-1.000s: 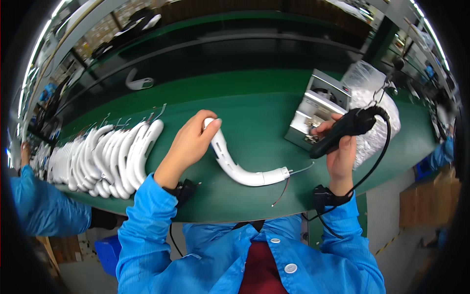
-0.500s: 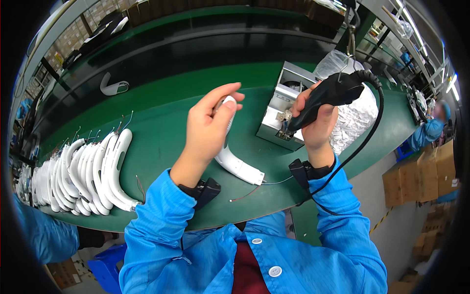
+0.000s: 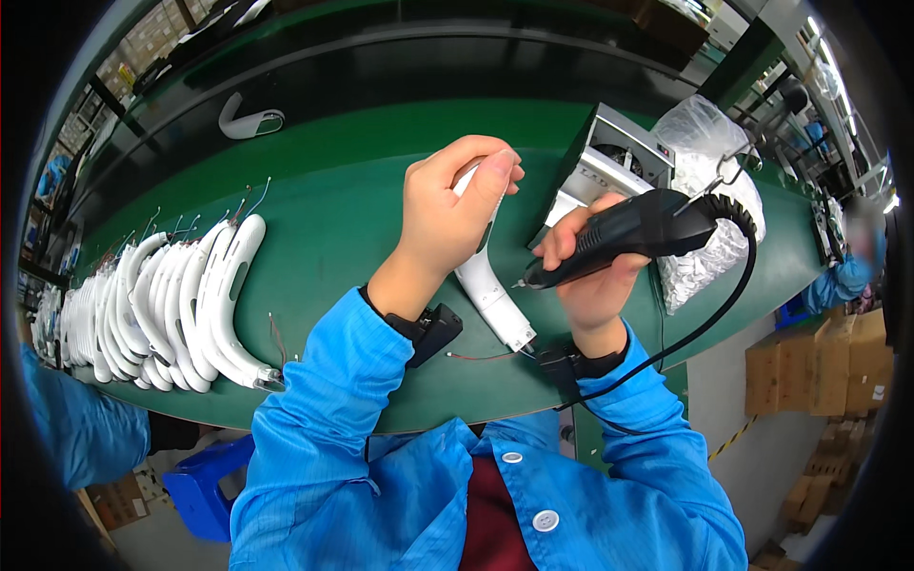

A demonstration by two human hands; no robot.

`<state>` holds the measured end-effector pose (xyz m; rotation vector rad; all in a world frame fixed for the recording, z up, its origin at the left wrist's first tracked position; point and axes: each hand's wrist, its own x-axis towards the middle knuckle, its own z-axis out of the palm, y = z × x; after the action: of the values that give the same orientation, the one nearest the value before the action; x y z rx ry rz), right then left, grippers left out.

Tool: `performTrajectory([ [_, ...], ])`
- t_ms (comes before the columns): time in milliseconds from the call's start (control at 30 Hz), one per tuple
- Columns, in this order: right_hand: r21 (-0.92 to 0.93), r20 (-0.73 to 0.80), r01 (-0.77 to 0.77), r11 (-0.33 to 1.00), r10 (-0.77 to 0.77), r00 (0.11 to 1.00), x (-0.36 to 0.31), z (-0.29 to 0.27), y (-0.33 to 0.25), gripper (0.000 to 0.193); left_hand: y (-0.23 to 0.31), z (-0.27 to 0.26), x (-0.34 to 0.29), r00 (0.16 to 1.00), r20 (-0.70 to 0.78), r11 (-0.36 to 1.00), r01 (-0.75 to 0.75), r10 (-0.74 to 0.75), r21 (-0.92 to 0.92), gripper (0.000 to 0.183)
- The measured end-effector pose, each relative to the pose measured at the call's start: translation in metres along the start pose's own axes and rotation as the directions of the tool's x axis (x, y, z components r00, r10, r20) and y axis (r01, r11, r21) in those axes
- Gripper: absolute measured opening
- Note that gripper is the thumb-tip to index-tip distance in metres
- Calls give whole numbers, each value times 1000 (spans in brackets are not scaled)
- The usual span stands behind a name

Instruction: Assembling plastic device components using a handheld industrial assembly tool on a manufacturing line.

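Observation:
My left hand (image 3: pixel 455 202) is closed around the upper part of a curved white plastic housing (image 3: pixel 490 302). The housing's lower end rests near the green table, and a thin red wire trails from it. My right hand (image 3: pixel 592 274) grips a black electric screwdriver (image 3: pixel 628 236) with a coiled cable, its tip pointing left toward the housing but apart from it. Behind the screwdriver stands a grey metal screw feeder (image 3: pixel 614 162), partly hidden by my right hand.
A row of similar white curved housings (image 3: pixel 171 314) with wires lies at the left. One more white piece (image 3: pixel 252 124) lies at the back. A clear bag of small white parts (image 3: pixel 709 209) sits right of the feeder. Cardboard boxes (image 3: pixel 819 362) and a blue stool (image 3: pixel 205 485) stand below.
My right hand has drawn the screwdriver from the feeder, left and down toward the housing. The left hand still holds the housing, now with its lower end tilted more toward me.

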<state>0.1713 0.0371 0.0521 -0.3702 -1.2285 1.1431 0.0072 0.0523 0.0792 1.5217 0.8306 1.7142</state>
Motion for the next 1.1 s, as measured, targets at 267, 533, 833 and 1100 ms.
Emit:
performTrajectory([
  [267, 92, 7, -94, 991, 94, 996, -7, 10, 11, 77, -4, -1, -1, 1000, -30, 1000, 1, -1, -3, 24],
  [533, 60, 31, -145, 988, 143, 989, -15, 10, 26, 76, -10, -3, -1, 1000, -10, 999, -16, 16, 35, 26],
  [833, 128, 46, -166, 978, 161, 986, -15, 8, 32, 75, -12, -3, -1, 999, 9, 998, -33, 33, 47, 23],
  [1100, 84, -48, 36, 996, -32, 998, 5, 0, -12, 78, -3, 3, -3, 996, 27, 982, -94, 90, 167, 21],
])
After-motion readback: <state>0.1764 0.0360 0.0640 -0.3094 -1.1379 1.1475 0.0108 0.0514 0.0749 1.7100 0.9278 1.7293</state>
